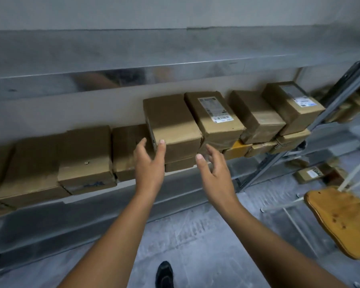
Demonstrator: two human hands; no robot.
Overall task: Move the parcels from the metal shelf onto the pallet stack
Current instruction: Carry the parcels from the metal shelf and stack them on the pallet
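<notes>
1. The plain brown cardboard parcel (pixel 172 121) sat on the grey metal shelf (pixel 87 217), stacked on top of a flatter brown box (pixel 180 164) near the middle of the row.
2. The left hand (pixel 149 163) reached up to the parcel's front left corner with its fingers straight and spread wide, holding nothing. The thumb tip lay at that corner, and the fingers pointed along the parcel's left side.
3. The right hand (pixel 214 175) hung just below the parcel's front right corner, with its fingers loosely spread and also holding nothing. Whether it touched the cardboard could not be told.
4. A brown cardboard parcel with a white label (pixel 215 116) pressed against the plain one's right side. Two more brown parcels (pixel 257 116) (pixel 293 107) followed it to the right.
5. To the left, lower brown cardboard boxes (pixel 85 156) lined the same shelf.
6. A bare upper metal shelf (pixel 133 57) ran above the row.
7. A yellow-brown wooden seat (pixel 341 221) stood at the right above the grey floor (pixel 195 235), and a black shoe (pixel 164 275) showed at the bottom.
</notes>
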